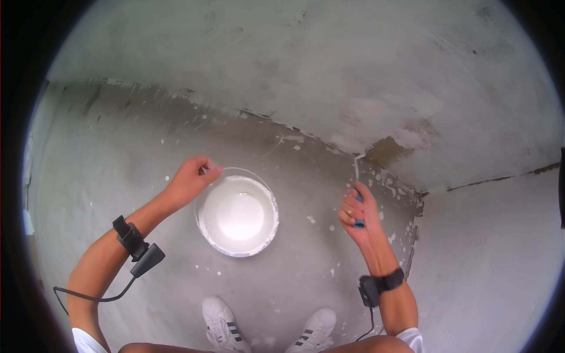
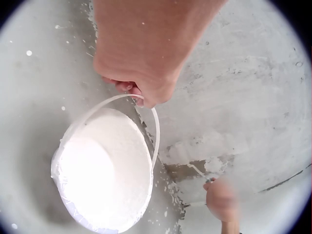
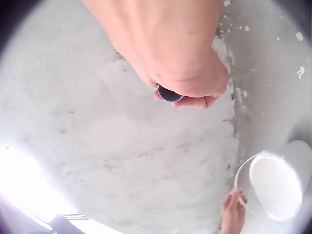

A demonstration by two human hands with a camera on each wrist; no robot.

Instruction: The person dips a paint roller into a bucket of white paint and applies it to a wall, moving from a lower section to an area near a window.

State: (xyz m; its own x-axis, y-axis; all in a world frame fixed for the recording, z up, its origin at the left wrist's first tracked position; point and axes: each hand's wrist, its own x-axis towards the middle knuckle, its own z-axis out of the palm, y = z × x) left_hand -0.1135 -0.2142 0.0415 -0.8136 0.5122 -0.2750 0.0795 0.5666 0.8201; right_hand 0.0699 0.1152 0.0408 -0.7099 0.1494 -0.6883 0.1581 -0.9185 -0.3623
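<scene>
My left hand [image 1: 197, 179] pinches the thin white bail handle [image 2: 157, 139] of a white bucket [image 1: 271, 226]. Below the hand, the bucket's mouth faces up, its rim smeared and its inside bright white. My right hand [image 1: 360, 215] grips a tool by its teal handle [image 1: 359, 224]; a thin pale shaft [image 1: 356, 169] runs from it to a bent tip. That tip overlaps the foot of the wall beside a brown bare patch [image 1: 388, 151]. In the right wrist view, only the handle's dark round butt [image 3: 170, 93] shows under the hand; the rest is hidden.
White drops spatter the grey floor [image 1: 300, 241], mostly toward the corner at right. A patchy grey wall [image 1: 265, 59] rises ahead, and a paler wall [image 1: 488, 247] meets it on the right. Two white shoes [image 1: 220, 326] stand behind the bucket, near the body.
</scene>
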